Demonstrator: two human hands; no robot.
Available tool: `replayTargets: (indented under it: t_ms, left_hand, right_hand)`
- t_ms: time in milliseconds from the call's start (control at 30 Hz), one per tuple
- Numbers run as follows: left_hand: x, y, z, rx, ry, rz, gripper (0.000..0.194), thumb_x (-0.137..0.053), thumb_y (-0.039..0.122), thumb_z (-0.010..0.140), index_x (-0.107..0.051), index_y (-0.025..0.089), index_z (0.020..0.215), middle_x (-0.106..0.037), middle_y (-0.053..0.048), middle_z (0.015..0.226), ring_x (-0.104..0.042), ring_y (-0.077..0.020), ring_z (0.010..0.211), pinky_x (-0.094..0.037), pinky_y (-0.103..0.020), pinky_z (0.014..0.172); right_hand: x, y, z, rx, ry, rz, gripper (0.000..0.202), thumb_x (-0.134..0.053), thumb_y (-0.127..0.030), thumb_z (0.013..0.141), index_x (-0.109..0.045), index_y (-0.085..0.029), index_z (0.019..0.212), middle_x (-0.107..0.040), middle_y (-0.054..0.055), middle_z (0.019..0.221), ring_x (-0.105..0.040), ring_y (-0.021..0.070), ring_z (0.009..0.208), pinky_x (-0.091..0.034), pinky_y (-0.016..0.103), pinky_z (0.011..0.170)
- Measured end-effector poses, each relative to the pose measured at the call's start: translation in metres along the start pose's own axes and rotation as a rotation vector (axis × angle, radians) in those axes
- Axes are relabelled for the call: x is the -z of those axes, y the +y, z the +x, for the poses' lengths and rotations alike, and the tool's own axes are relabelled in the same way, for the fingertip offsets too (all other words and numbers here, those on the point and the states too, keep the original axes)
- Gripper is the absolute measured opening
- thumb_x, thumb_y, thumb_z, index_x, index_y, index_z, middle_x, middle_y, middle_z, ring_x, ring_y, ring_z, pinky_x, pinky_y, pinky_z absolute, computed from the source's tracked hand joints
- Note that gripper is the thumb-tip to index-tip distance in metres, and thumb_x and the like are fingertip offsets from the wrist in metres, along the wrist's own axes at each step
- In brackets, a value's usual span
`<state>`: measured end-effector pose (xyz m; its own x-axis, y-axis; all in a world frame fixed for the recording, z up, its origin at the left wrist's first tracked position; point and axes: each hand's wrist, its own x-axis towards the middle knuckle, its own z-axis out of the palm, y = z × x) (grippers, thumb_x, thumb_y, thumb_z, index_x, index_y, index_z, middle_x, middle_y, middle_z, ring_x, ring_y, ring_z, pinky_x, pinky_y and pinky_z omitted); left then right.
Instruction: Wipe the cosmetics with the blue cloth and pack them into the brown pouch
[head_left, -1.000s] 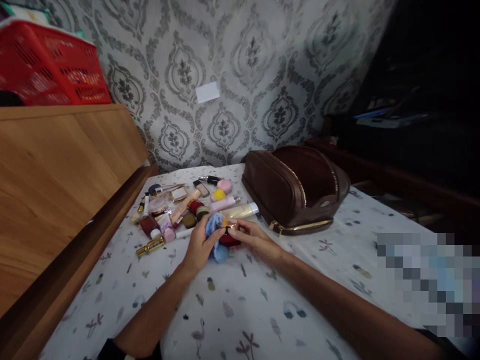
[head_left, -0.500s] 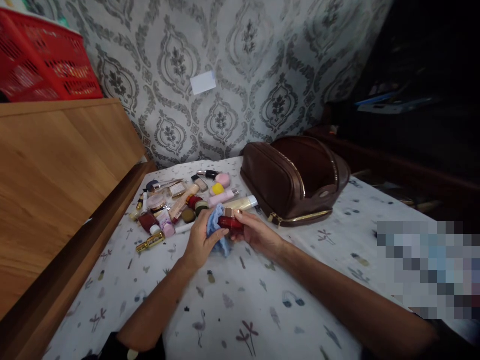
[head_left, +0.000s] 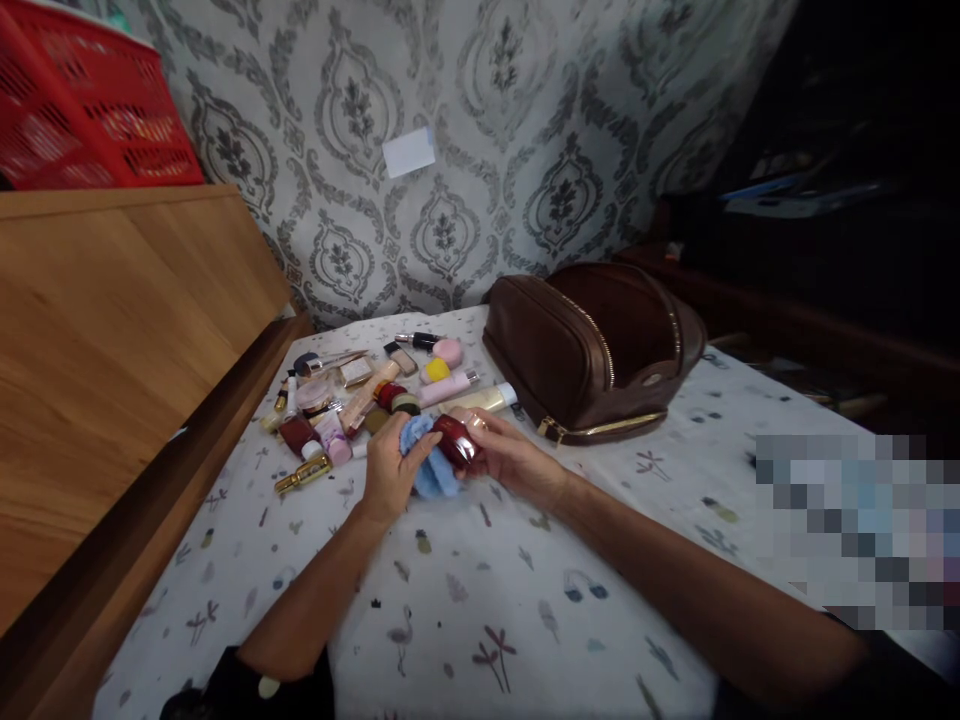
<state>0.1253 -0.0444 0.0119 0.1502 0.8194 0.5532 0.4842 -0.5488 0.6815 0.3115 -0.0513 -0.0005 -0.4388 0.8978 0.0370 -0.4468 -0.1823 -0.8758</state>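
One red basket (head_left: 161, 135) stands at the far left, on top of a wooden cabinet (head_left: 127, 290) whose side runs along the left edge of the surface (head_left: 247, 590), which is covered in a white printed cloth. Next come many small cosmetics, grouped on the left and far part of the surface. At the near side of this group a gold bottle (head_left: 300, 475) lies on its side; just beyond it are a dark red item (head_left: 298, 436) and a purple-and-white tube (head_left: 330, 434). Farther right lie a peach-coloured pack (head_left: 369, 400), a yellow item (head_left: 437, 371) touching a pink one, and a pale pink tube (head_left: 448, 388).

In the middle, just on the near side of these, are both hands. The left hand (head_left: 388, 470) is closed around a bunched blue cloth (head_left: 435, 476), held against a glossy red container (head_left: 456, 443). The right hand (head_left: 521, 462) has its fingers curled around the container's right end, gripping it in a tilted position. Just beyond the right hand lies a cream tube with a white cap (head_left: 486, 400). Farther right, toward the patterned wall, a brown bag (head_left: 536, 350) stands with its top unzipped and gaping. The near right edge is blurred out.
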Motion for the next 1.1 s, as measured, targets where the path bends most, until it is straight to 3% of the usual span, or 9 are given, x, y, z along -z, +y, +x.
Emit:
replayTargets:
  t_ms: [133, 233, 333, 633, 900, 1100]
  left_hand:
    - [0.0012, 0.0004, -0.0001, -0.065, -0.002, -0.049, 0.031, -0.058, 0.05, 0.089, -0.054, 0.02, 0.092, -0.053, 0.0, 0.085, -0.053, -0.0168, 0.081, -0.044, -0.028, 0.076]
    - [0.0016, 0.003, -0.0014, -0.213, -0.124, -0.054, 0.048, -0.062, 0.055, 0.085, -0.055, 0.021, 0.118, -0.053, -0.008, 0.112, -0.054, -0.0236, 0.107, -0.044, -0.035, 0.094]
    - [0.0015, 0.0048, -0.0025, -0.261, -0.233, -0.025, 0.048, -0.061, 0.051, 0.087, -0.055, 0.023, 0.126, -0.05, -0.01, 0.121, -0.051, -0.026, 0.117, -0.042, -0.039, 0.101]
    - [0.0027, 0.0057, -0.0001, -0.176, -0.135, -0.05, 0.035, -0.056, 0.046, 0.092, -0.065, 0.02, 0.114, -0.06, -0.008, 0.105, -0.06, -0.0222, 0.099, -0.049, -0.037, 0.089]
    - [0.0016, 0.0065, -0.0011, -0.156, -0.053, 0.006, 0.033, -0.059, 0.052, 0.088, -0.064, 0.019, 0.089, -0.059, -0.003, 0.084, -0.058, -0.0181, 0.081, -0.048, -0.03, 0.076]
    - [0.0023, 0.0019, -0.0027, -0.042, 0.009, -0.032, 0.036, -0.06, 0.053, 0.086, -0.056, 0.021, 0.101, -0.061, -0.003, 0.091, -0.058, -0.0186, 0.084, -0.046, -0.031, 0.078]
  right_hand:
    - [0.0003, 0.0017, 0.0002, 0.006, 0.007, -0.026, 0.049, -0.077, -0.047, 0.073, -0.051, -0.021, 0.106, -0.068, 0.0, 0.081, -0.067, 0.0157, 0.062, -0.044, 0.024, 0.054]
    - [0.0005, 0.0034, 0.0009, 0.011, 0.003, -0.028, 0.047, -0.076, -0.048, 0.073, -0.05, -0.022, 0.102, -0.067, -0.002, 0.076, -0.065, 0.0141, 0.056, -0.044, 0.024, 0.05]
    - [0.0006, 0.0039, 0.0019, 0.012, 0.022, -0.034, 0.046, -0.075, -0.052, 0.073, -0.051, -0.022, 0.097, -0.063, -0.004, 0.069, -0.06, 0.0121, 0.05, -0.043, 0.022, 0.044]
    - [0.0016, 0.0027, 0.0006, -0.059, -0.031, -0.048, 0.046, -0.061, -0.062, 0.08, -0.06, -0.018, 0.093, -0.06, -0.002, 0.062, -0.051, 0.0097, 0.04, -0.041, 0.021, 0.037]
    - [0.0015, -0.0001, 0.0006, -0.048, -0.05, -0.02, 0.046, -0.064, -0.062, 0.078, -0.061, -0.018, 0.091, -0.06, -0.001, 0.064, -0.05, 0.0095, 0.044, -0.038, 0.02, 0.039]
    - [0.0011, 0.0003, 0.0001, -0.016, 0.015, -0.02, 0.044, -0.071, -0.058, 0.075, -0.055, -0.021, 0.092, -0.06, -0.004, 0.065, -0.054, 0.0094, 0.045, -0.037, 0.019, 0.039]
